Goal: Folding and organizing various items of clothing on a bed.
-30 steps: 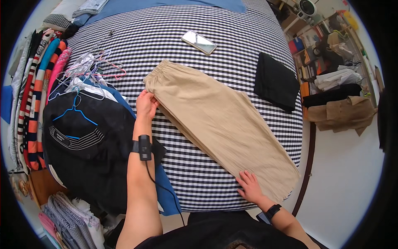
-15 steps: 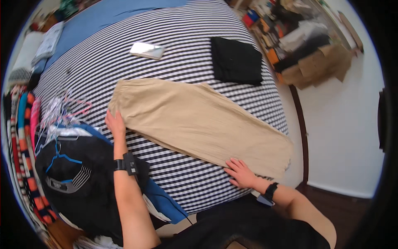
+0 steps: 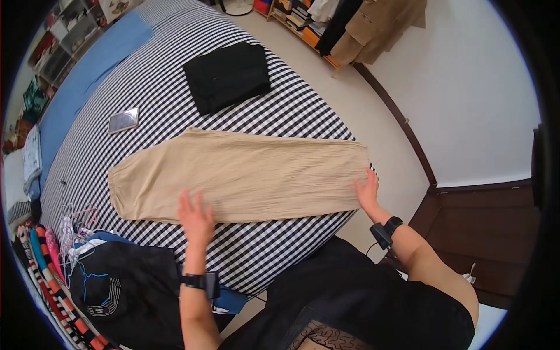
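Beige trousers (image 3: 251,175) lie folded lengthwise across the checked bed, waistband at the left and leg hems at the right. Over their near edge, left of the middle, is my left hand (image 3: 196,219), slightly blurred, fingers spread and holding nothing. My right hand (image 3: 367,191) is at the hem end, its fingers apart beside the fabric; whether it touches the cloth I cannot tell. Beyond the trousers lies a folded black garment (image 3: 227,76).
A phone (image 3: 123,121) rests on the bed at the left. Several hangers (image 3: 73,233) and a black garment (image 3: 134,280) on a blue hanger lie at the near left, beside striped cloths (image 3: 55,291). Coats (image 3: 373,29) hang at the far right by a white wall (image 3: 466,99).
My view has turned to the right. My left hand has left the waistband and come along the near edge; my right hand has moved toward the hems.
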A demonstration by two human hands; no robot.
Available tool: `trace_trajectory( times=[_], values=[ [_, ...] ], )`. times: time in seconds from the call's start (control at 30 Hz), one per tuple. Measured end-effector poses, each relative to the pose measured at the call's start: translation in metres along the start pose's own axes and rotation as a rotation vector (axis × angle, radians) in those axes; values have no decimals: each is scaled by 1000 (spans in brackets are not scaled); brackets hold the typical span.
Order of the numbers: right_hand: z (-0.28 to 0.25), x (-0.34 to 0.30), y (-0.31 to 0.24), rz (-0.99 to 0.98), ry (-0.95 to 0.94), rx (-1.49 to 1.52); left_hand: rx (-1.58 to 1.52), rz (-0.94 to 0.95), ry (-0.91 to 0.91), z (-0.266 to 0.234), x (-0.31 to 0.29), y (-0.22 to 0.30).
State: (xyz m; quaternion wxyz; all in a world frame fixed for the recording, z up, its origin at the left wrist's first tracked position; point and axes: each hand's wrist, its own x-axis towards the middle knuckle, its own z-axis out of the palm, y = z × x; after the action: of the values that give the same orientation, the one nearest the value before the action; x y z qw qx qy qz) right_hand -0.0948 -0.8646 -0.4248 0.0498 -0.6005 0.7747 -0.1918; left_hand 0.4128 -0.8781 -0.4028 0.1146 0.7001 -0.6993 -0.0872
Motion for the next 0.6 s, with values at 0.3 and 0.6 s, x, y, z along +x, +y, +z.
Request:
trace_trajectory(
  times=[0.3, 0.6],
  values=[
    [-7, 24, 70, 602, -370, 562, 72, -152, -216, 16, -10, 73],
    [-41, 36, 64, 557, -672, 948, 23, -161, -380, 21, -22, 135]
  ],
)
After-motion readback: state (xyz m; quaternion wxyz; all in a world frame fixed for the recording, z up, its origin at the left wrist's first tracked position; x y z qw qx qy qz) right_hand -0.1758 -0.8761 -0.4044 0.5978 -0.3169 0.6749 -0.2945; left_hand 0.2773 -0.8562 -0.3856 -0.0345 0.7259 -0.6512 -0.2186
